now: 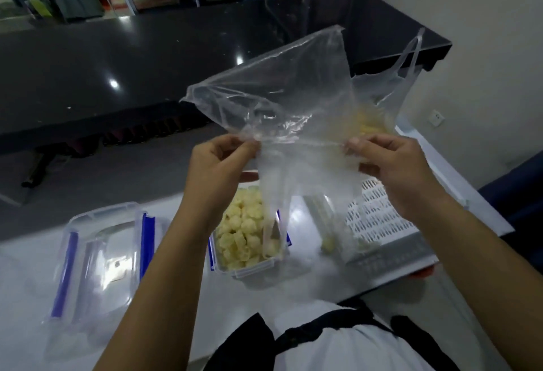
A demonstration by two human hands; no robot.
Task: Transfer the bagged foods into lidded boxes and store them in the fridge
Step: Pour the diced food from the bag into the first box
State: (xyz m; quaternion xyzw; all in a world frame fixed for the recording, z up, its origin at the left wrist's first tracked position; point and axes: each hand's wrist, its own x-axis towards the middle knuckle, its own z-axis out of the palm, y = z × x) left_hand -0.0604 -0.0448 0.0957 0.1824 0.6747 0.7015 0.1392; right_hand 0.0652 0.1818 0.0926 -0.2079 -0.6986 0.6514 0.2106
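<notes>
I hold a clear, empty plastic bag (282, 100) upside down in the air, its bottom corners pointing up. My left hand (219, 164) pinches its left side and my right hand (393, 164) pinches its right side. The bag's handles hang down into a clear box (252, 267) with blue clips, which is full of pale yellow puffed snacks (241, 229). Behind the empty bag stands another clear bag (373, 123) with yellow food inside. A clear lid (100, 253) with blue clips lies on the white table to the left.
A white slotted basket (379, 223) sits to the right of the box. A few yellow pieces (327, 244) lie beside it. A long black counter (147, 62) runs behind the white table (26, 297). The table's right edge is close to the basket.
</notes>
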